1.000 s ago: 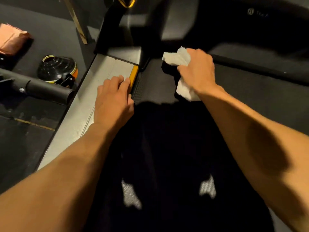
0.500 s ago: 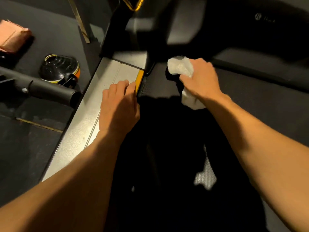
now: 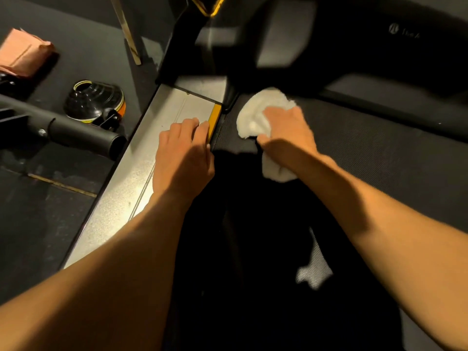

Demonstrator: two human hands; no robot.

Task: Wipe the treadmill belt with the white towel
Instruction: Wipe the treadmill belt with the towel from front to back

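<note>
Curled fingers of the right hand (image 3: pixel 287 134) bunch one white towel (image 3: pixel 254 115) and press it onto the treadmill belt (image 3: pixel 374 150), a little right of centre in the upper half of the frame. Two parts of the towel show: a larger wad past the knuckles and a smaller fold under the wrist. It lies at the belt's front left corner, just beside the dark motor cover (image 3: pixel 354 59), which carries one small pale logo.

Left of it, the left hand (image 3: pixel 182 153) lies palm down with its fingers straight and close together. It rests on the single silver side rail (image 3: pixel 121 203), fingertips touching one short yellow strip (image 3: pixel 214 119) at the rail's inner edge. Both bare forearms run in from the bottom corners.

On the dark floor at the left of the frame are three things:
- one black round object with a yellow and orange rim (image 3: pixel 95 102)
- one black tube (image 3: pixel 76 133) just below it
- one pinkish folded cloth (image 3: pixel 24 54) in the upper left corner

One pale slat (image 3: pixel 126 29) leans near the top.
</note>
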